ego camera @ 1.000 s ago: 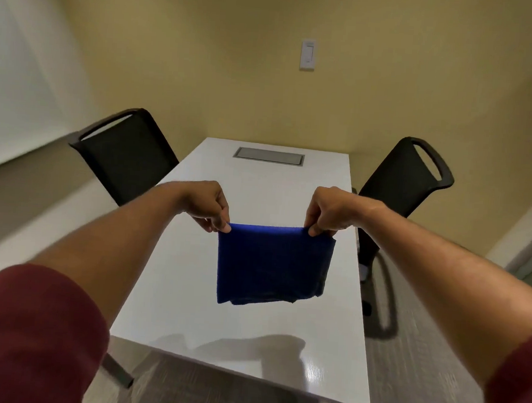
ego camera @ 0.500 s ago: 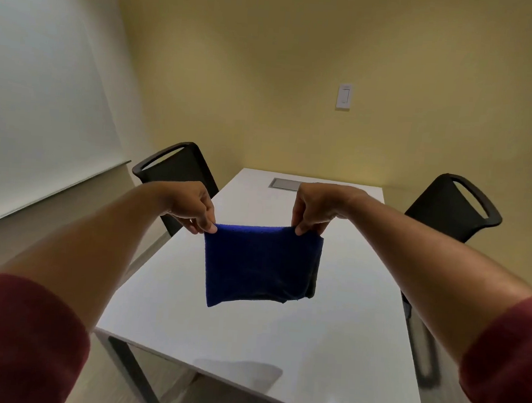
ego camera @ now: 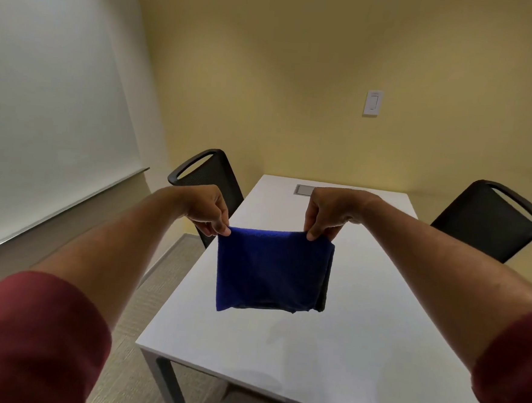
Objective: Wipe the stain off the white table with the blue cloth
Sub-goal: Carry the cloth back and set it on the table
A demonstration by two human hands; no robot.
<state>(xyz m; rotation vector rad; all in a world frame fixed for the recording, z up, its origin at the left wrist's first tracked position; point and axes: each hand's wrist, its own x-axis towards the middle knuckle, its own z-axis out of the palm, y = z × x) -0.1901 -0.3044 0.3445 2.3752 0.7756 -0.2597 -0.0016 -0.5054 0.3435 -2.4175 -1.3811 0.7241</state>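
The blue cloth [ego camera: 270, 272] hangs folded in the air above the white table [ego camera: 342, 348], held up by its top edge. My left hand [ego camera: 206, 208] pinches the top left corner and my right hand [ego camera: 327, 213] pinches the top edge near the right corner. The cloth's lower edge hangs free, apart from the tabletop. I see no clear stain on the table; only faint reflections show on the glossy surface below the cloth.
A black chair [ego camera: 206, 181] stands at the table's left side and another black chair [ego camera: 493, 223] at the right. A grey inset panel [ego camera: 303, 190] sits at the table's far end. A whiteboard [ego camera: 43, 123] covers the left wall; a light switch [ego camera: 373, 102] is on the back wall.
The view has tilted upward and turned left, so the table sits lower and further right. Both hands still hold the cloth taut at its top edge, in the same grip.
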